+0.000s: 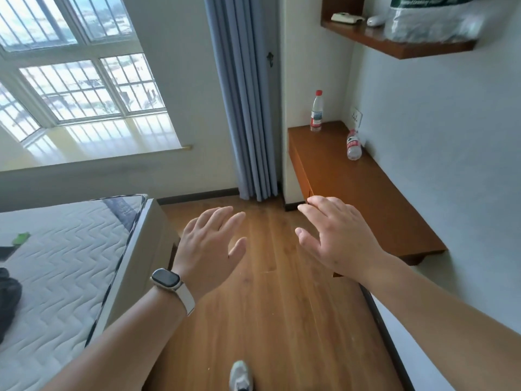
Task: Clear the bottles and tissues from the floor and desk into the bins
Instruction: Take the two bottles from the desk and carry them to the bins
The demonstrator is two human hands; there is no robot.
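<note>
Two clear plastic bottles sit on the wooden desk (375,193) along the right wall. One bottle with a red cap (317,111) stands upright at the desk's far corner. The other bottle (353,144) lies tipped against the wall beside a socket. My left hand (211,244) and my right hand (335,235) are both held out over the wooden floor with fingers spread, holding nothing. My right hand hovers at the desk's near front edge, well short of both bottles. No tissues or bins are in view.
A bed with a white quilted mattress (64,263) fills the left side. A blue curtain (248,108) hangs in the far corner beside a window. A wall shelf (400,43) carries a plastic bag and small items. My shoe (241,376) is on the floor below.
</note>
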